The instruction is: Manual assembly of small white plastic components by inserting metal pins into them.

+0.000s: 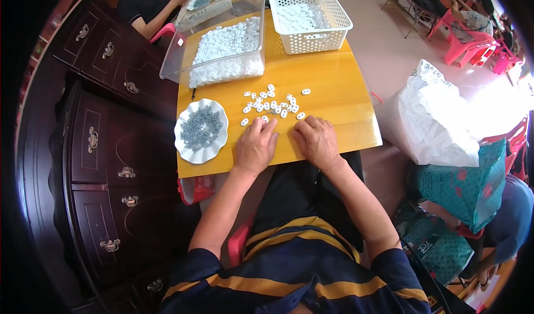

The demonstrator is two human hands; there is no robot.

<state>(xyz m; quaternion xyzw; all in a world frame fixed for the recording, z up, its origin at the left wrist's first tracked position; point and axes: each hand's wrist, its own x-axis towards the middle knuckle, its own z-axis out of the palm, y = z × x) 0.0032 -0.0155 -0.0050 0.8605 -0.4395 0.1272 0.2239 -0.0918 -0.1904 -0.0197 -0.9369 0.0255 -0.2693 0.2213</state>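
Small white oval pieces with dark holes (pixel 267 106) lie loosely scattered on the yellow wooden table (pixel 345 100). My left hand (pixel 256 147) is closed near the table's front edge, its thumb and forefinger at one white oval piece (pixel 265 119). To its right, my right hand (pixel 317 142) rests with fingers bent and pressed together; whatever they may hold is hidden. One loose piece lies just beyond its fingertips. Left of my left hand stands a white scalloped plate (pixel 184 154) heaped with small grey metal-looking parts (pixel 201 127).
Behind the pieces stand a clear plastic bin (pixel 172 69) of white parts and a white perforated basket (pixel 311 42). A dark wooden cabinet (pixel 139 147) borders the left side. White sack (pixel 428 119) and teal bags (pixel 461 186) sit right. Other people sit around the room.
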